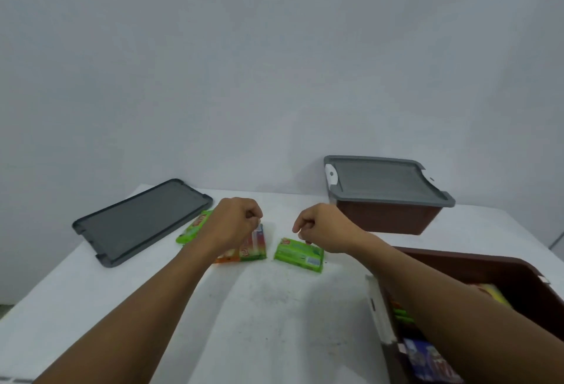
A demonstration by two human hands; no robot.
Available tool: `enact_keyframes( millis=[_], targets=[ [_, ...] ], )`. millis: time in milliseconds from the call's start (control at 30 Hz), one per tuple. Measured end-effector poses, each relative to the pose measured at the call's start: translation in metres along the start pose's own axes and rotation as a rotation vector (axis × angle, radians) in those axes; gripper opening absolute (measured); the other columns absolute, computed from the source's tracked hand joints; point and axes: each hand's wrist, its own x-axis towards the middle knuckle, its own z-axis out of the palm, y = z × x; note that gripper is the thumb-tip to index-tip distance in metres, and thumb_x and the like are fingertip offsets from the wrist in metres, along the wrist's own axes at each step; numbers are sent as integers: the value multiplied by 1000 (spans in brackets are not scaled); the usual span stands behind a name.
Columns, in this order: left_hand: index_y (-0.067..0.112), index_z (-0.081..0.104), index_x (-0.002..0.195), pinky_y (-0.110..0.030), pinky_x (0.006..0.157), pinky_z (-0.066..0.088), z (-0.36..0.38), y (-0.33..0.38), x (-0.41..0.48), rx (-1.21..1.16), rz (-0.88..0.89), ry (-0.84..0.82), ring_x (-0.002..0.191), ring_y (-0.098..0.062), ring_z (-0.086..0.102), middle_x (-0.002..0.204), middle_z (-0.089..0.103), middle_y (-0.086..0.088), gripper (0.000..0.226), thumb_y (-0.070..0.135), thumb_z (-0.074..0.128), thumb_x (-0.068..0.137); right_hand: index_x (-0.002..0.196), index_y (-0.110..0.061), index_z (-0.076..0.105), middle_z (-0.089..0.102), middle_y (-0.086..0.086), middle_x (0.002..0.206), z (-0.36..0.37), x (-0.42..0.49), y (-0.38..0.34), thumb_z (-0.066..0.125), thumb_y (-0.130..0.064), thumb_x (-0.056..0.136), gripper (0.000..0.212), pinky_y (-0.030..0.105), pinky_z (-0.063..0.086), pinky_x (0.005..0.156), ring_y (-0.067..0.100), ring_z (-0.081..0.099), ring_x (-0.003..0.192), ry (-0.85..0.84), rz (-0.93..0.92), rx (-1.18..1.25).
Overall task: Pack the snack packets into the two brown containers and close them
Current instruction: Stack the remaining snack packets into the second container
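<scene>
Three snack packets lie mid-table. My left hand (pixel 236 222) hovers with curled fingers over an orange-and-green packet (pixel 253 251) and seems to pinch its far edge. Behind that hand, a green packet (pixel 195 228) is partly hidden. My right hand (pixel 319 226), fingers curled, pinches the far edge of another green packet (pixel 300 257). One brown container (pixel 384 217) stands at the back right with its grey lid (pixel 384 182) on. The second brown container (pixel 488 263) is open at the lower right under my right forearm, with several packets (pixel 433 362) inside.
A loose grey lid (pixel 140 222) lies flat at the back left of the white table (pixel 274 322). A plain wall rises right behind the table. The table's left edge runs diagonally at the lower left.
</scene>
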Motion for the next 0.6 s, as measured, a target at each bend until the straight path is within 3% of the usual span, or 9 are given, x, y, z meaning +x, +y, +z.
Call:
enact_keyframes(
  millis=[67, 133, 233, 300, 400, 500, 600],
  targets=[
    [24, 75, 87, -16, 57, 44, -10, -21, 7, 63, -28, 3, 74, -10, 65, 82, 70, 12, 17, 11, 64, 92, 92, -17, 79, 70, -6, 82, 13, 14, -7, 64, -4, 84, 21, 13, 49, 66, 4, 64, 71, -5, 10, -20],
    [25, 74, 88, -16, 57, 40, -19, -39, 13, 146, -76, 2, 75, -7, 60, 83, 64, 15, 15, 14, 64, 92, 94, -17, 79, 72, -2, 88, 25, 25, -12, 71, -8, 81, 17, 19, 54, 73, 10, 67, 80, -21, 34, -25],
    [28, 72, 80, -25, 62, 46, -29, -68, 22, 249, -182, -13, 77, -9, 61, 89, 69, 7, 15, 17, 68, 89, 99, -16, 78, 71, -1, 96, 45, 42, -15, 76, -11, 80, 20, 24, 55, 80, 12, 65, 85, -60, 69, -108],
    [27, 69, 75, -30, 68, 54, -33, -82, 26, 282, -253, -29, 78, -14, 64, 88, 72, 3, 14, 19, 70, 87, 103, -18, 76, 69, -2, 99, 57, 51, -11, 76, -13, 79, 24, 22, 52, 79, 10, 61, 86, -97, 76, -201],
    [19, 75, 84, -32, 71, 56, -37, -95, 29, 318, -309, -88, 78, -14, 66, 83, 72, 2, 9, 27, 72, 88, 106, -19, 71, 66, 1, 113, 69, 60, -7, 78, -18, 78, 30, 23, 46, 77, 14, 55, 92, -162, 106, -349],
    [15, 73, 92, -33, 73, 53, -37, -105, 32, 342, -336, -208, 81, -15, 67, 86, 72, -1, 27, 41, 75, 87, 108, -15, 60, 55, 4, 105, 72, 62, -7, 84, -24, 76, 42, 28, 41, 74, 19, 49, 92, -239, 148, -508],
    [15, 66, 96, -31, 75, 51, -36, -114, 35, 280, -372, -228, 81, -11, 61, 88, 68, 1, 30, 41, 78, 86, 99, -19, 48, 50, 2, 102, 75, 63, -3, 89, -26, 69, 52, 29, 39, 70, 20, 48, 90, -243, 185, -502]
  ],
)
